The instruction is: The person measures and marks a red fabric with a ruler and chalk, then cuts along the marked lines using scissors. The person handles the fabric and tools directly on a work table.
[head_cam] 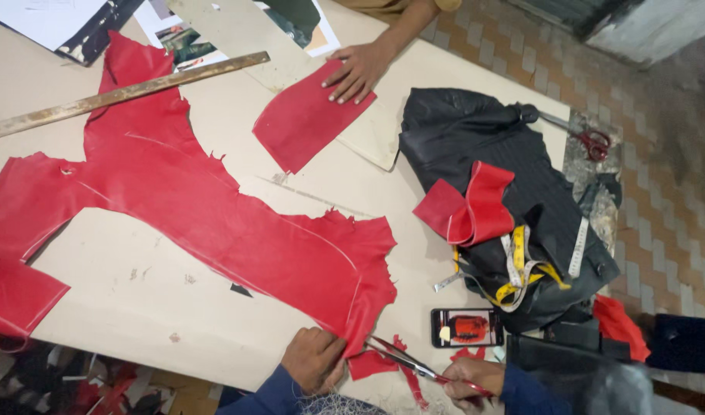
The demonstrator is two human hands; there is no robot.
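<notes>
My left hand [312, 359] pinches the lower edge of the big red leather hide [214, 223]; my right hand [473, 378] grips scissors [402, 360], blades parted at that edge; the hide sprawls across the tan table [137, 296]; a phone [466, 327] lies just beside; far across, another person's hand [354, 71] presses flat on a red leather piece [302, 123].

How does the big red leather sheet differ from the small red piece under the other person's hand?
The big red leather sheet is sprawling and ragged-edged; the small red piece is a neat, straight-sided panel. The left hand pinches the sheet's edge; another person's hand presses the piece flat. Both share one red colour.
</notes>
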